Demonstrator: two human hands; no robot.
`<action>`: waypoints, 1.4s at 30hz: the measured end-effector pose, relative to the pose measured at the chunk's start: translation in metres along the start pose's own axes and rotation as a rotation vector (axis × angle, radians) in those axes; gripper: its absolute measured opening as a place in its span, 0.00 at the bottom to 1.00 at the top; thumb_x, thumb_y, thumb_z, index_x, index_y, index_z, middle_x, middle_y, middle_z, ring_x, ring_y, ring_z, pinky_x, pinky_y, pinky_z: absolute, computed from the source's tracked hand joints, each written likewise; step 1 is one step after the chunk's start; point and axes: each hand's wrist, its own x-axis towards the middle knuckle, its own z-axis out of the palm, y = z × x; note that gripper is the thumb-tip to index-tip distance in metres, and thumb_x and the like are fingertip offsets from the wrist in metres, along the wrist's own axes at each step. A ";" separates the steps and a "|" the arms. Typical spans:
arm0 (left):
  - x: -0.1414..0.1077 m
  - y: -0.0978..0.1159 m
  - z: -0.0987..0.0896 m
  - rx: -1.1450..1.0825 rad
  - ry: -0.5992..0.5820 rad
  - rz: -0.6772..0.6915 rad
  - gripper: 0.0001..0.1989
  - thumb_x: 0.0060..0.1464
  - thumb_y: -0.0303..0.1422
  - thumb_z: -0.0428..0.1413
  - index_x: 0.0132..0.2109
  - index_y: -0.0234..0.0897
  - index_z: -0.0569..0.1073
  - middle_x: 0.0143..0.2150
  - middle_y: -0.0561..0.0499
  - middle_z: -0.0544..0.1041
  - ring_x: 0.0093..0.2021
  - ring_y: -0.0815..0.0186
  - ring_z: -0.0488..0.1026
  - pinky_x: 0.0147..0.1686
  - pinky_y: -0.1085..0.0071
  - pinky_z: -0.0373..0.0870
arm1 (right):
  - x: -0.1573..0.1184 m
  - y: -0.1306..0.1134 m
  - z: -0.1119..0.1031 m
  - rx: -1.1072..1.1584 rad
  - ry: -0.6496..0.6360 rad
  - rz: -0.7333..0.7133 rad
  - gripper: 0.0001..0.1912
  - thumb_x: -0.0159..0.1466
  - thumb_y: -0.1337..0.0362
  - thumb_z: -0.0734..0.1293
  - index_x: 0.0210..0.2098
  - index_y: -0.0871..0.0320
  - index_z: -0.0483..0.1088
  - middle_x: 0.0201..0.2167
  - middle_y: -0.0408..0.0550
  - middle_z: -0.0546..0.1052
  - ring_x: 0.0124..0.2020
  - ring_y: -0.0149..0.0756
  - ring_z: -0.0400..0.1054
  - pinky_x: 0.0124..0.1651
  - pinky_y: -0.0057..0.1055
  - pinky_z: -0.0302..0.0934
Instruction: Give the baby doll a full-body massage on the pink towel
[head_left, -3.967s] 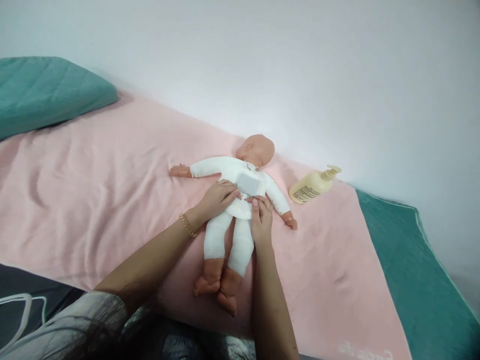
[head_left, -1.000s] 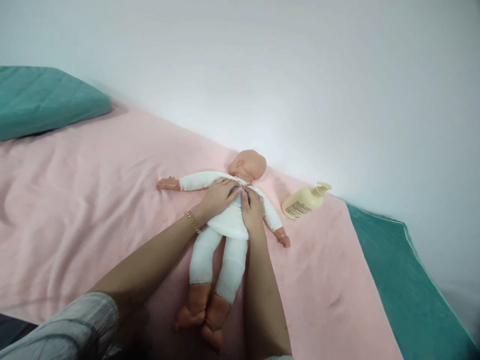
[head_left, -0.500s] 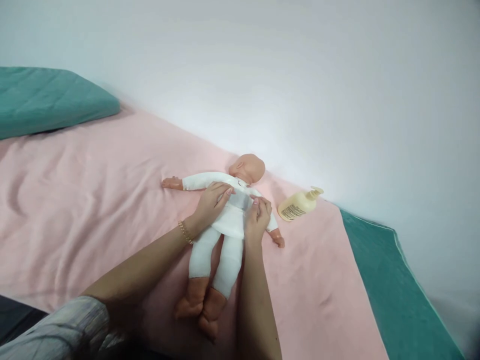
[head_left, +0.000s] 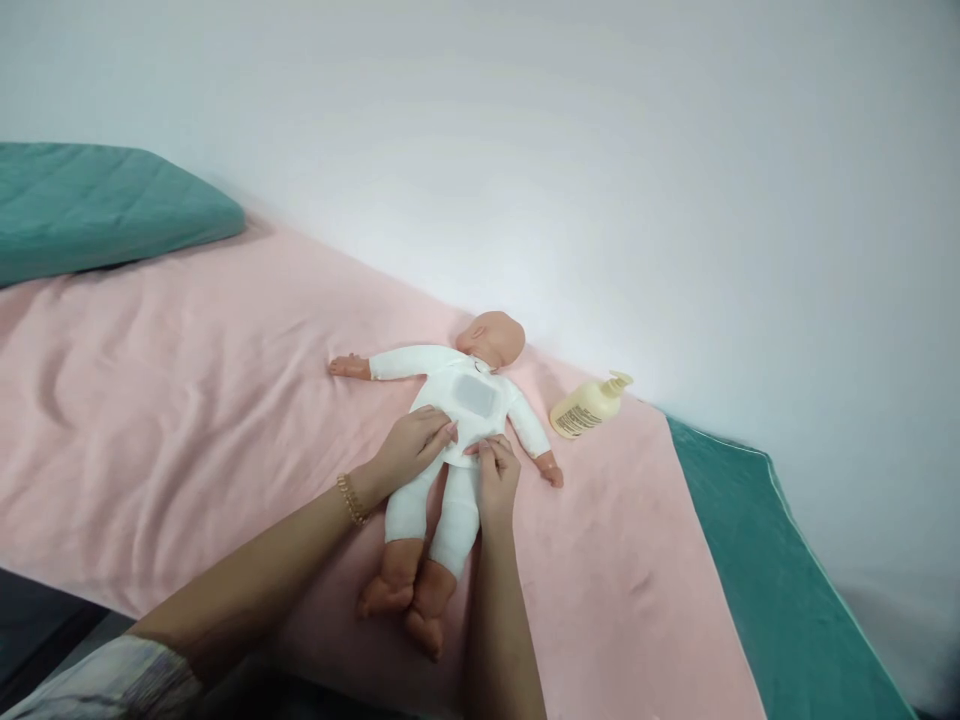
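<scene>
A baby doll (head_left: 470, 430) in a white outfit lies stretched out on pink bedding, its bald head turned aside and arms spread. On the middle of its torso is a grey rectangular patch (head_left: 474, 396), in plain view. My left hand (head_left: 414, 445) rests at the left side of the doll's waist, thumb and fingers closed on the white cloth. At the other side of the waist, my right hand (head_left: 498, 472) is curled, with its fingertips pinching the cloth near the hem. Part of the waist is hidden under both hands.
A pale yellow pump bottle (head_left: 586, 408) stands tilted in view right of the doll, near the wall (head_left: 600, 180). Wrinkled pink bedding (head_left: 187, 400) spreads around. A green padded piece (head_left: 112, 215) lies at the far left, and green fabric (head_left: 772, 560) shows on the right.
Both hands have moved down the doll's torso, from beside the grey patch to the waist. The patch is now fully uncovered. The view has shifted slightly.
</scene>
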 end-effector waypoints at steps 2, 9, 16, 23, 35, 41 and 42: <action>0.002 -0.002 0.002 0.035 -0.018 -0.042 0.20 0.66 0.36 0.40 0.32 0.38 0.71 0.31 0.49 0.75 0.35 0.62 0.71 0.40 0.65 0.66 | 0.003 0.003 0.001 -0.044 -0.023 0.017 0.15 0.61 0.63 0.60 0.21 0.55 0.72 0.25 0.44 0.71 0.35 0.38 0.67 0.43 0.34 0.59; 0.006 -0.003 0.005 0.141 -0.073 -0.101 0.19 0.66 0.36 0.42 0.31 0.37 0.72 0.30 0.49 0.75 0.35 0.61 0.71 0.38 0.65 0.64 | 0.009 0.011 0.003 -0.148 -0.184 0.000 0.15 0.61 0.64 0.60 0.20 0.54 0.70 0.25 0.44 0.72 0.35 0.38 0.66 0.43 0.34 0.58; 0.005 -0.005 0.002 -0.017 0.027 -0.049 0.20 0.67 0.36 0.41 0.32 0.37 0.72 0.31 0.49 0.75 0.36 0.63 0.71 0.40 0.65 0.66 | 0.001 0.005 0.001 -0.068 -0.002 -0.088 0.15 0.65 0.61 0.60 0.26 0.55 0.74 0.29 0.45 0.72 0.39 0.38 0.67 0.48 0.36 0.59; 0.007 -0.006 -0.001 -0.016 0.058 0.021 0.19 0.67 0.36 0.41 0.39 0.37 0.74 0.38 0.48 0.79 0.43 0.61 0.72 0.50 0.61 0.63 | 0.000 -0.011 0.002 -0.070 0.062 -0.137 0.16 0.68 0.58 0.59 0.34 0.55 0.76 0.39 0.48 0.73 0.48 0.39 0.65 0.58 0.39 0.55; 0.016 -0.015 0.002 0.095 -0.122 -0.032 0.18 0.66 0.37 0.45 0.31 0.37 0.73 0.30 0.49 0.76 0.37 0.60 0.70 0.43 0.60 0.65 | 0.007 0.000 0.003 -0.212 -0.008 -0.092 0.19 0.69 0.57 0.57 0.30 0.55 0.75 0.34 0.48 0.74 0.45 0.41 0.67 0.54 0.40 0.57; 0.010 -0.018 0.000 0.039 0.044 0.124 0.14 0.66 0.35 0.47 0.42 0.38 0.76 0.42 0.48 0.80 0.45 0.60 0.72 0.51 0.59 0.66 | 0.003 0.002 0.002 -0.238 0.086 -0.217 0.18 0.70 0.56 0.56 0.38 0.54 0.76 0.44 0.50 0.72 0.52 0.41 0.64 0.60 0.43 0.54; 0.009 -0.018 0.000 0.037 0.067 0.147 0.13 0.66 0.34 0.46 0.43 0.38 0.76 0.44 0.48 0.80 0.47 0.60 0.72 0.52 0.59 0.65 | 0.003 0.002 0.002 -0.242 0.083 -0.224 0.17 0.69 0.56 0.56 0.40 0.54 0.75 0.45 0.51 0.72 0.53 0.41 0.63 0.61 0.44 0.54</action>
